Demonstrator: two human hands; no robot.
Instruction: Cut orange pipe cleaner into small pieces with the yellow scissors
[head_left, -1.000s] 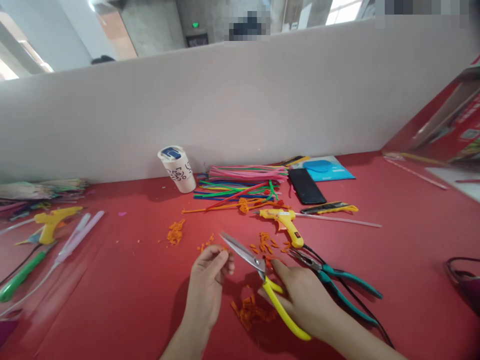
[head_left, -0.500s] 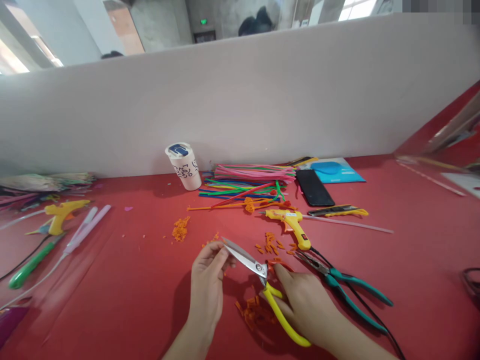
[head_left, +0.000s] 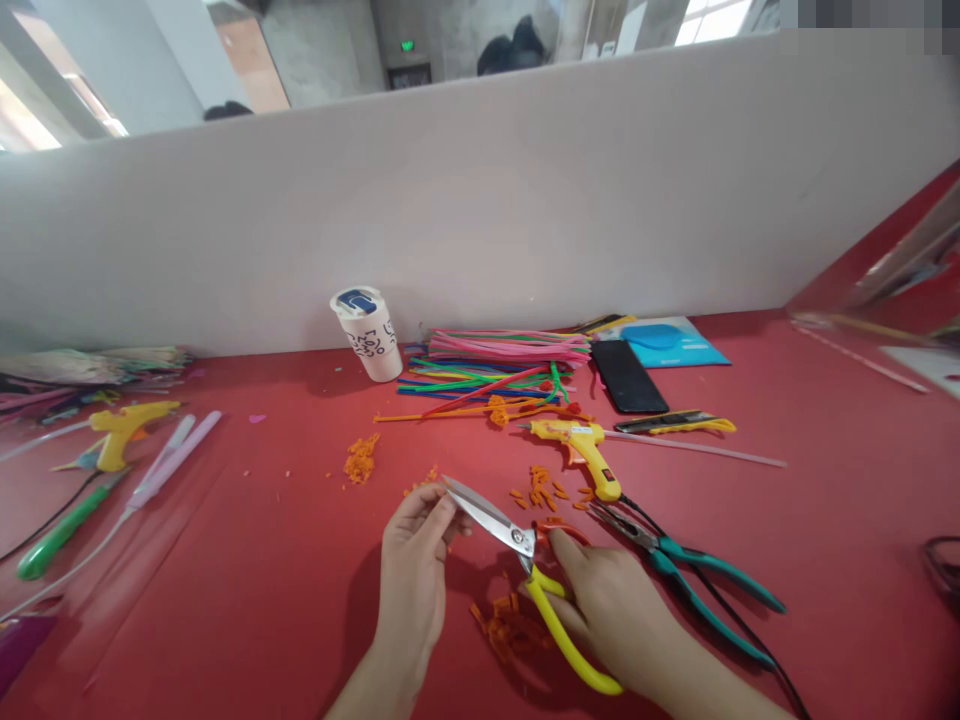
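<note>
My right hand (head_left: 600,600) grips a pair of scissors (head_left: 491,520) by its yellow and orange handles, blades pointing up and left. Pinched between the thumb and fingers of my left hand (head_left: 420,540) is a small orange pipe cleaner piece (head_left: 448,483), mostly hidden, right at the blade tips. Under the scissors lies a heap of short orange pipe cleaner pieces (head_left: 510,625). Beyond them are trimmed orange pieces (head_left: 541,488), and farther left sits a pile of orange fluff (head_left: 361,459).
A yellow glue gun (head_left: 574,432), green-handled pliers (head_left: 697,570), a utility knife (head_left: 675,422) and a phone (head_left: 628,376) lie to the right. Bundled pipe cleaners (head_left: 502,348) and a white cup (head_left: 369,335) stand along the wall. Another glue gun (head_left: 124,430) is at left.
</note>
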